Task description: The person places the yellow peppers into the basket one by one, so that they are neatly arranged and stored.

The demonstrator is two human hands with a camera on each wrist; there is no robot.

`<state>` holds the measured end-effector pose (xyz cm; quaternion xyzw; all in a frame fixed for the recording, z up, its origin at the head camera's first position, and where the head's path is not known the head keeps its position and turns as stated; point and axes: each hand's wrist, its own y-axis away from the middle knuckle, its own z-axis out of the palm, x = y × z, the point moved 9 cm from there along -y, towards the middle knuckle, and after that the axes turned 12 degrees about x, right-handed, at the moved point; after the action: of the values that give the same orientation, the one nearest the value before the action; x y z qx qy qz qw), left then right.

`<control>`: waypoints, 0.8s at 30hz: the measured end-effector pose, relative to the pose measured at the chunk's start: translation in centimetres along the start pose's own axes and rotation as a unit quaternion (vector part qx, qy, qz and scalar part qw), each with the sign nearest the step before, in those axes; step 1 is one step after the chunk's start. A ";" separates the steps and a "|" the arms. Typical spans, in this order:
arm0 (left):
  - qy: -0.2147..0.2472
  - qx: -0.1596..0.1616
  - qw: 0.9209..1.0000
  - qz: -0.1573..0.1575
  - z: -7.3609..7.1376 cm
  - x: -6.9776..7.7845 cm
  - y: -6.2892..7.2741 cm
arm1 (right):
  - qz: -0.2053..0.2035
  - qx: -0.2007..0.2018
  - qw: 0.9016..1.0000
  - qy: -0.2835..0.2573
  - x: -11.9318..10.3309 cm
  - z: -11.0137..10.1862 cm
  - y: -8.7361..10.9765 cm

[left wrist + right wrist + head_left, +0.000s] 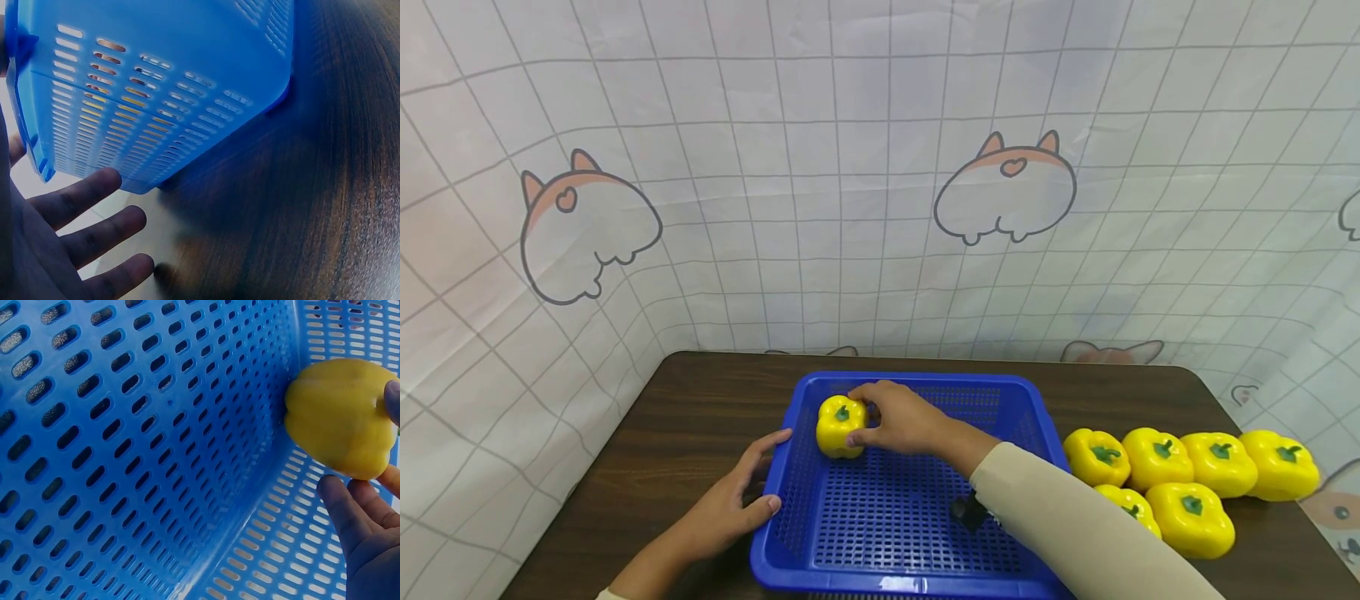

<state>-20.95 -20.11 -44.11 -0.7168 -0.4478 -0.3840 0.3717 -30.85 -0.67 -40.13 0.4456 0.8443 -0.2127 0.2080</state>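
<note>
Inside the blue basket [917,517], at its far left corner, a yellow bell pepper [838,433] with a green stem stands upright. My right hand [898,419] grips this pepper between thumb and fingers. From the right wrist, the pepper [340,419] appears close to the perforated floor and walls, with the thumb on one side and a finger below. Against the outside of the basket's left rim, my left hand [730,500] rests its thumb and a fingertip. In the left wrist view, its other fingers [103,234] extend loosely beside the slotted basket wall [156,94].
Several yellow bell peppers [1191,517] sit in two rows on the dark wooden table [715,400], right of the basket. My right sleeve [1075,517] crosses over the basket's right side and hides part of a front-row pepper. A patterned white curtain [850,208] hangs behind the table.
</note>
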 end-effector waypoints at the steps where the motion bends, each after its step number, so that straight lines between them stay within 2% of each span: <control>1: 0.000 0.000 1.000 0.000 0.0 0.0 0.0 | 0.000 0.000 1.000 0.002 0.0 0.0 0.0; 24: 0.014 -0.009 1.000 -0.006 0.1 0.0 0.1 | 0.014 -0.002 1.000 -0.015 0.0 -0.3 0.2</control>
<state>-20.84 -20.06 -44.18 -0.7121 -0.4431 -0.4001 0.3696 -30.70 -0.39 -39.92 0.4540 0.8353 -0.2143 0.2242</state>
